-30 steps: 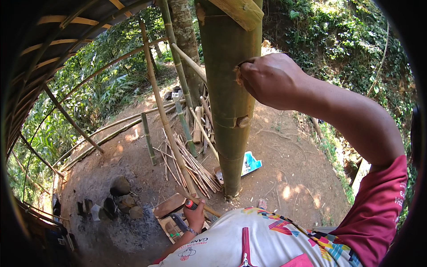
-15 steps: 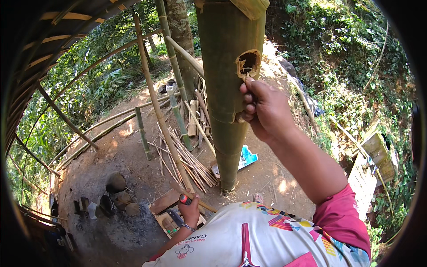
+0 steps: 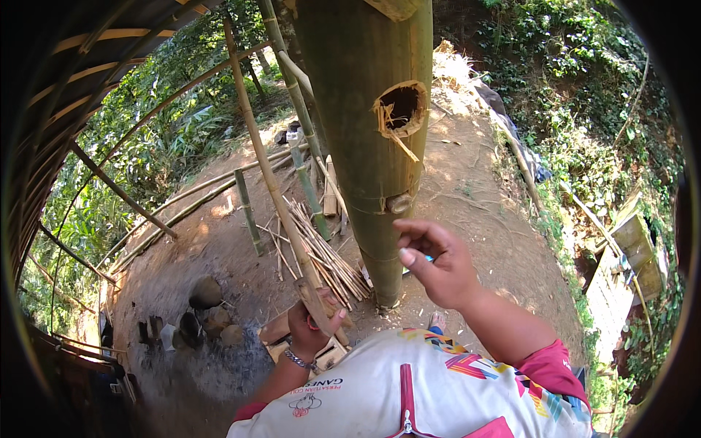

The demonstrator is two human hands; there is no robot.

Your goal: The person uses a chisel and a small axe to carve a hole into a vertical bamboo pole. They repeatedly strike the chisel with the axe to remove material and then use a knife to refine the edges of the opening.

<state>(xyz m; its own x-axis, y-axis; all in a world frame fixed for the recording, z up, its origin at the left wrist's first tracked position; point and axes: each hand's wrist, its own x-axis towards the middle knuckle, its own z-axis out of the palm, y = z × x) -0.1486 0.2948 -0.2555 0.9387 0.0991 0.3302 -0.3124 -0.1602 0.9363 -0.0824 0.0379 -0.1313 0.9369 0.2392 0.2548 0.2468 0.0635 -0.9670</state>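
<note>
A thick green bamboo trunk (image 3: 350,139) stands upright in front of me. A rough oval hole (image 3: 401,109) is cut in its side, with pale splinters (image 3: 398,139) hanging from the lower rim. Below the hole a cut knot (image 3: 398,204) sticks out. Beside the trunk, lower than the knot, my right hand (image 3: 442,270) has its thumb and fingers apart, with nothing seen between them. Low on the left, my left hand (image 3: 310,332) is closed around a tool with a red-marked handle; its full shape is hidden. A flat brown wooden piece (image 3: 315,303) shows against that hand.
Thin bamboo sticks (image 3: 328,255) lie piled left of the trunk. A slanting pole (image 3: 259,139) rises behind them. Dark pots (image 3: 206,292) stand on ashy ground at left. Leafy slopes (image 3: 562,95) border the right, and curved roof ribs (image 3: 109,36) overhang at upper left.
My right hand has let go of the splinters at the hole and dropped down beside the trunk. The splinters now hang outward. My left hand has risen slightly and turned.
</note>
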